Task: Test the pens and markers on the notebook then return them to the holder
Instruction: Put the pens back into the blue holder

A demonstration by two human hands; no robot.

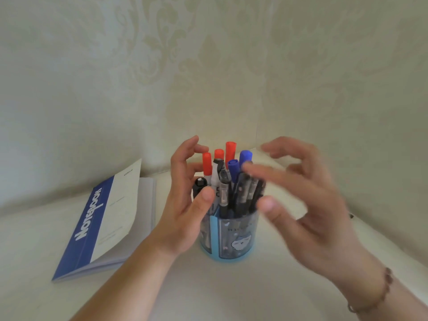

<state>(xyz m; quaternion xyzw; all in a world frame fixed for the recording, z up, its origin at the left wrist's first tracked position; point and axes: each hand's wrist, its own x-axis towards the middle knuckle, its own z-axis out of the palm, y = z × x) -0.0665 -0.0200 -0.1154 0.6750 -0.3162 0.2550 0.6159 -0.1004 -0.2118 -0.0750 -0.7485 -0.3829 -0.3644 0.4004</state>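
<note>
A clear blue-trimmed holder [236,242] stands in the middle of the white table, filled with several pens and markers: red-capped markers [206,163], blue-capped markers [234,169] and dark pens [224,195]. My left hand [185,205] hovers at the holder's left side, fingers loosely spread around the marker tops and gripping nothing. On the other side my right hand [308,200] is blurred, its fingers spread over the pens and holding nothing. A closed blue and white notebook [104,218] lies to the left of the holder.
A patterned pale wall rises just behind the table. A small dark object [351,215] peeks out behind my right hand. A beaded bracelet [379,295] circles my right wrist.
</note>
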